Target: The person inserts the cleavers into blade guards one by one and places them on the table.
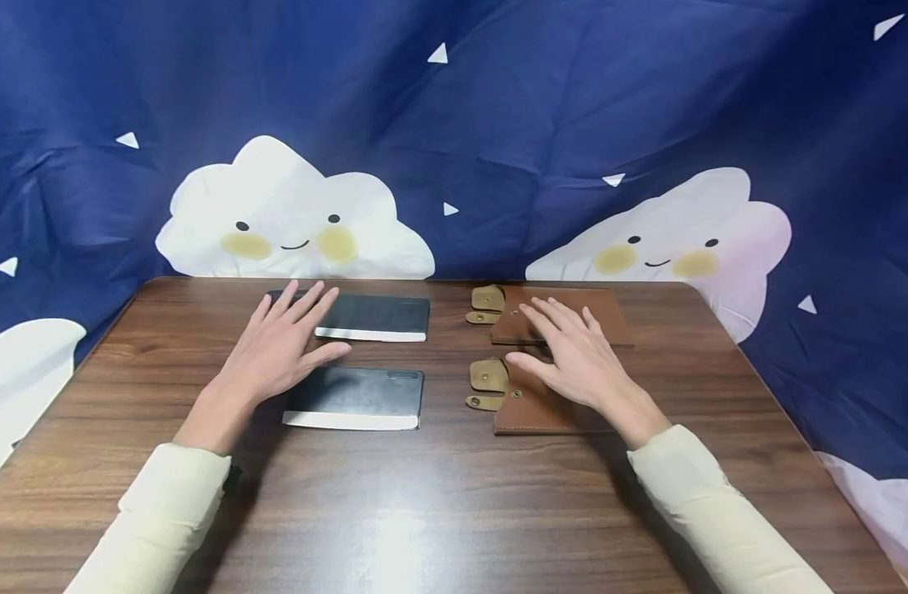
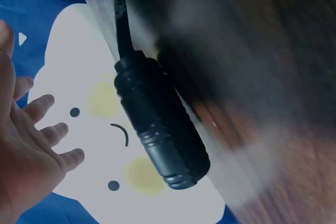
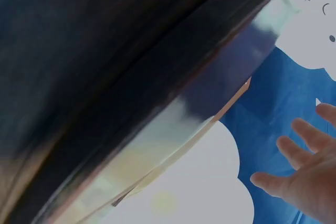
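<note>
Two cleavers with dark blades and bright cutting edges lie on the table, the back cleaver (image 1: 375,315) behind the front cleaver (image 1: 361,389). My left hand (image 1: 276,346) spreads its fingers over their left ends, hiding the handles from the head camera. A black ribbed handle (image 2: 163,124) shows in the left wrist view, apart from that hand's fingers. To the right lie two brown leather sheaths, the back sheath (image 1: 602,309) and the front sheath (image 1: 536,412), with tan snap straps facing left. Over these, my right hand (image 1: 573,355) stretches out its fingers, holding nothing.
A brown wood-grain table (image 1: 394,528) bears everything, and its far edge runs close behind the back cleaver and back sheath. Behind it hangs a dark blue cloth (image 1: 484,107) printed with smiling white clouds.
</note>
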A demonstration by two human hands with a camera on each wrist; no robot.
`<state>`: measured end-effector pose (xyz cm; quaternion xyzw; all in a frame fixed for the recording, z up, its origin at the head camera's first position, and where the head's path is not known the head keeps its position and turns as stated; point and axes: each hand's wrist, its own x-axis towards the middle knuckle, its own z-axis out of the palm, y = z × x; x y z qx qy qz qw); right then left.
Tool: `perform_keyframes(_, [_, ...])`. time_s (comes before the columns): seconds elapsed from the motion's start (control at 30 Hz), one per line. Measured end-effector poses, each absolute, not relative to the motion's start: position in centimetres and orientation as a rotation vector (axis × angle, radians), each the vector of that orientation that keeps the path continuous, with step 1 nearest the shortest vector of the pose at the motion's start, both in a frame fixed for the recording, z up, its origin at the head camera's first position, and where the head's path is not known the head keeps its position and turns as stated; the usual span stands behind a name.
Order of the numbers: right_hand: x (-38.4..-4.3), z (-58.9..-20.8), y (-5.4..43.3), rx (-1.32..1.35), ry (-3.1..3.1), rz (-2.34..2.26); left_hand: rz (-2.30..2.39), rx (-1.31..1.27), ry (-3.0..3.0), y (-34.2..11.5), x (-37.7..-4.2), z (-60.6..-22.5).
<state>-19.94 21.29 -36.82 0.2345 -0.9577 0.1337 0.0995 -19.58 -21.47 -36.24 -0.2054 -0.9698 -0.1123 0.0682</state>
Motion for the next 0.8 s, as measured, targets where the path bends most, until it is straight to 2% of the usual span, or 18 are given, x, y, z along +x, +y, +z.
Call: perform_keyframes(0.8, [-19.4,-37.1,24.7,0.809,-2.852,0.256,-0.469,-0.656,-2.883,-25.5,-19.0,-36.5])
